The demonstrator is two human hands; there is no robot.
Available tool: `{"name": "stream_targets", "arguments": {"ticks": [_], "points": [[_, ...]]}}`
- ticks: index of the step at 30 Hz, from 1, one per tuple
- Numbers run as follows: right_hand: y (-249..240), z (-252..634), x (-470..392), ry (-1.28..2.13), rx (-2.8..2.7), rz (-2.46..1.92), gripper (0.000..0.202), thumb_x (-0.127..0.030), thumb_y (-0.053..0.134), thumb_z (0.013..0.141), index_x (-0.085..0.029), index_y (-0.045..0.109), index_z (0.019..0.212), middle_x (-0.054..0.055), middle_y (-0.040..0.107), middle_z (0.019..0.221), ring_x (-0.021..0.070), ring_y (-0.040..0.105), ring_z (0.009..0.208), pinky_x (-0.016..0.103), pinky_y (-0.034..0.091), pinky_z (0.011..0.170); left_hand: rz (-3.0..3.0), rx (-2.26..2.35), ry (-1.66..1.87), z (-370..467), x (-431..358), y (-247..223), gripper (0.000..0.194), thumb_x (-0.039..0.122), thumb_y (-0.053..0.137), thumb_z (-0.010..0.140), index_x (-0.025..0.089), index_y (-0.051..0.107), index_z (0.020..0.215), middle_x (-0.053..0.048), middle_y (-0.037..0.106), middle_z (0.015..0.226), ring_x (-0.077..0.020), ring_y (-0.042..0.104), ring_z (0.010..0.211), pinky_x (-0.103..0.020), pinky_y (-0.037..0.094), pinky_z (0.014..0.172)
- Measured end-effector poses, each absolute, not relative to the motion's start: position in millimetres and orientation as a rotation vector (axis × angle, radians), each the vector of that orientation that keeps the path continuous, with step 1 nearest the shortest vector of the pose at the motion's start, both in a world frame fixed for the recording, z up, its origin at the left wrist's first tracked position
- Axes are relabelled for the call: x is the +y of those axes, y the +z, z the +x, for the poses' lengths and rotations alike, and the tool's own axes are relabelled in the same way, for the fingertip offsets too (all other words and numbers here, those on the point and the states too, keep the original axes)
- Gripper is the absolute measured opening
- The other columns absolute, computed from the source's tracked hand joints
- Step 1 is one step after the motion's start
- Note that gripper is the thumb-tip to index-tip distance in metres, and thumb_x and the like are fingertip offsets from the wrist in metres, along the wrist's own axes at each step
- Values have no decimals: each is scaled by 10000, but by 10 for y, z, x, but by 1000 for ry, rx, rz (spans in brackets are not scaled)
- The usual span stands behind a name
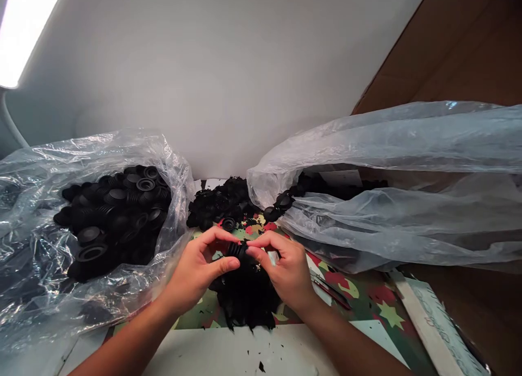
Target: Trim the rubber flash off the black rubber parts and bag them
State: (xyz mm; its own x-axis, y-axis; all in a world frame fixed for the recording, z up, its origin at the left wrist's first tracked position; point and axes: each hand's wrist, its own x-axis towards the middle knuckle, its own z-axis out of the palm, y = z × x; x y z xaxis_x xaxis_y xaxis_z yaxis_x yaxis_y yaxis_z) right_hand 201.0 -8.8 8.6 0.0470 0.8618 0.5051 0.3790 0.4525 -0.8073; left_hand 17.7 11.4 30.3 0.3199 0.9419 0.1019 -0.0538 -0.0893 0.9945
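Observation:
Between my two hands is a small black ribbed rubber boot [235,249]. My left hand [198,264] has its thumb and fingers curved around the boot's left side. The fingertips of my right hand [287,270] pinch its right end. Directly below lies a heap of thin black rubber scraps [247,297]. Another black pile [220,199], with a round ringed piece at its front, sits just beyond my fingers. On the left, a clear plastic bag [177,169] holds many similar ribbed black boots [116,196].
A second clear plastic bag [367,142] lies open on the right, with black pieces at its mouth. Slim pen-like tools [332,292] rest right of my right hand on the patterned tabletop [367,297]. Cardboard [457,44] stands at right; a lamp [26,31] glows upper left.

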Motion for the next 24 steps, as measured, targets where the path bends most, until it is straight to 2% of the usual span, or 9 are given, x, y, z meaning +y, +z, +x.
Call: {"name": "stream_targets", "arguments": {"ticks": [3,9,12,15,17,19,21,24], "points": [[94,2022,-59,633,-1488,-1196,196,-286,638,891,-210,647,711,-16,652,643,140,575,591,248,437,567,1094,828,1003,152,142,291,387,454,884,676,195,745,927,-35,675,845,-169,608,773,-257,490,685],[98,2067,-26,835,-1448,-1138,261,-375,617,891,-212,560,695,-47,514,624,108,441,548,228,374,517,792,797,1173,126,226,293,367,386,910,667,199,693,898,-7,690,870,-131,639,766,-246,531,743],[76,2069,-11,868,-1354,-1110,276,-408,616,880,-215,537,700,-45,512,646,101,421,529,223,378,493,817,863,1146,123,238,276,388,402,891,691,206,709,972,-13,703,909,-130,651,757,-247,533,724],[50,2060,4,834,-1351,-1166,182,-367,632,870,-217,579,782,-13,603,764,115,491,580,225,430,513,938,932,1101,125,230,246,445,436,867,709,204,735,1065,-45,727,975,-154,667,802,-272,535,753],[46,2050,-7,774,-1404,-1169,133,-343,606,898,-219,648,874,19,646,865,155,587,717,248,488,591,1063,983,1094,130,219,226,429,411,875,696,194,756,1046,-62,743,989,-180,672,839,-288,534,775],[58,2043,-46,705,-1423,-1121,260,-359,497,979,-224,704,897,49,659,958,185,632,857,279,518,683,1165,1031,1096,139,202,210,414,358,881,685,200,763,1049,-66,753,1015,-201,671,882,-298,537,787],[82,2043,-103,658,-1408,-1063,445,-393,357,1046,-232,739,884,64,655,1037,192,640,911,303,523,736,1218,1058,1101,152,179,201,425,317,883,674,208,758,1065,-62,752,1032,-210,668,908,-294,544,763],[114,2055,-180,627,-1377,-978,529,-435,279,1075,-252,757,942,51,671,973,158,637,750,301,521,666,1241,1074,1089,176,143,205,400,309,879,669,195,752,1031,-45,742,937,-187,663,811,-262,533,653]]}}
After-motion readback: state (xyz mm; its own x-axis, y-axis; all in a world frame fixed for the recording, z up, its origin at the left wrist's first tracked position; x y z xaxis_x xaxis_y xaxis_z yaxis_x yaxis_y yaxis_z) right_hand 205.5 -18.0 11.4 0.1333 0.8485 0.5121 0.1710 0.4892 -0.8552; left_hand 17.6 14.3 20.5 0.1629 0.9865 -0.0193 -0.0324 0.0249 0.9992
